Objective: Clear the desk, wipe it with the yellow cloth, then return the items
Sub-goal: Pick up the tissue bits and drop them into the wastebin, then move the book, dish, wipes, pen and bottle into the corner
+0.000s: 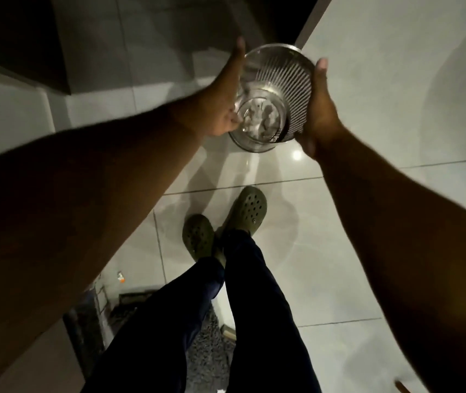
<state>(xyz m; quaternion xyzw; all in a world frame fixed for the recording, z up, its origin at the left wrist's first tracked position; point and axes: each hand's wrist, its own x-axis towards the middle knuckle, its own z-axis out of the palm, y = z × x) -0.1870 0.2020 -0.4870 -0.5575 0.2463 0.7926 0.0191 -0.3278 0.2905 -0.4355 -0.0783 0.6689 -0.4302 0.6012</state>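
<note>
Seen from above in a dim room, a person is holding a round metal mesh bin (275, 95) between both hands, out in front of the body and above a glossy tiled floor (325, 265). The left hand (220, 97) is pressing flat against the bin's left side, its fingers lying straight and pointing away from the person. The right hand (321, 109) is cupping the bin's right side, its thumb lying straight along the rim; its fingers are hidden behind the bin, so how they are lying cannot be told. The bin is tilting, its open mouth facing the camera, and pale crumpled scraps (260, 117) are lying at its bottom, between the two hands. Just beyond the right hand, a pale tabletop (382, 52) is stretching away to the right, its edge touching or passing close behind the bin's far rim. Below the hands, the person's legs in dark trousers (243, 307) are crossing, ending in green perforated clogs (246, 208) on the floor. A dark shaggy rug (212, 350) is lying near the feet.
</note>
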